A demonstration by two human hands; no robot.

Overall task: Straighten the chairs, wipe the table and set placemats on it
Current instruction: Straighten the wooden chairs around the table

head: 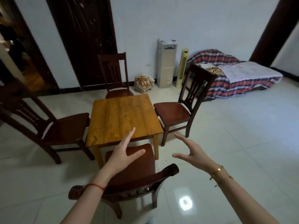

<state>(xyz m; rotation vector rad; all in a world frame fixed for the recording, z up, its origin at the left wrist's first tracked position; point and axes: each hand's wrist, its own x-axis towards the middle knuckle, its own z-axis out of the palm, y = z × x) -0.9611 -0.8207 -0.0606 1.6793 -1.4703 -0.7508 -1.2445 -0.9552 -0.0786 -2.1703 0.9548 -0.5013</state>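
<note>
A small square wooden table (124, 117) with a bare top stands on the tiled floor. Dark wooden chairs stand at its sides: the near chair (137, 173) right below me with its back towards me, the left chair (53, 126) turned askew, the far chair (115, 75), and the right chair (181, 110) angled away from the table. My left hand (123, 154) hovers open above the near chair's seat. My right hand (189, 151) is open in the air to the right of that chair, holding nothing. No placemat or cloth is in sight.
A water dispenser (166, 63) and a tower fan (181, 68) stand at the back wall beside a low bed with a plaid cover (239, 78). A small cushioned stool (144, 83) sits behind the table. Dark doors are at the back left. Open tiled floor lies to the right.
</note>
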